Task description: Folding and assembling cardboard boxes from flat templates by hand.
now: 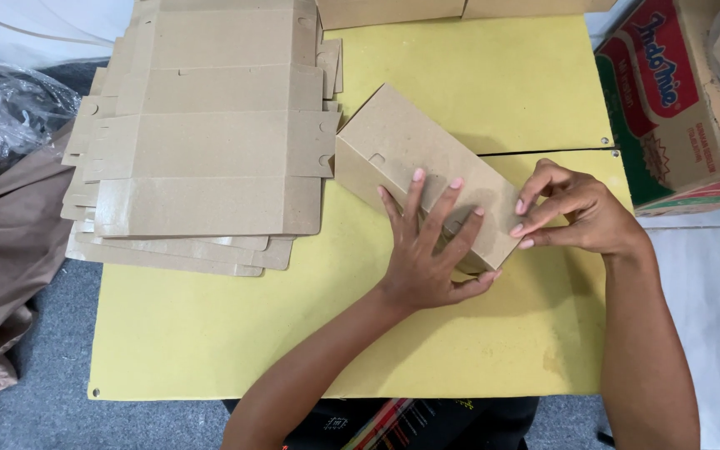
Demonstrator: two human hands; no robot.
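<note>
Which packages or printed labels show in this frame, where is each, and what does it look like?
Folded box: table centre, plain brown, oblong, under both hands.
Flat blanks: stacked upper left, brown card.
Printed carton: right edge, red, green and white panels.
Plastic wrap: far left, clear, crumpled.

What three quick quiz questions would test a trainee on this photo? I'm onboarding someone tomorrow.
1. True or false: the left hand lies flat on the box.
2. Which part of the box does the right hand pinch: A) near end, B) far end?
3. What lies left of the box on the yellow table?

Key: 1 true; 2 A; 3 a stack of flat blanks.
</note>
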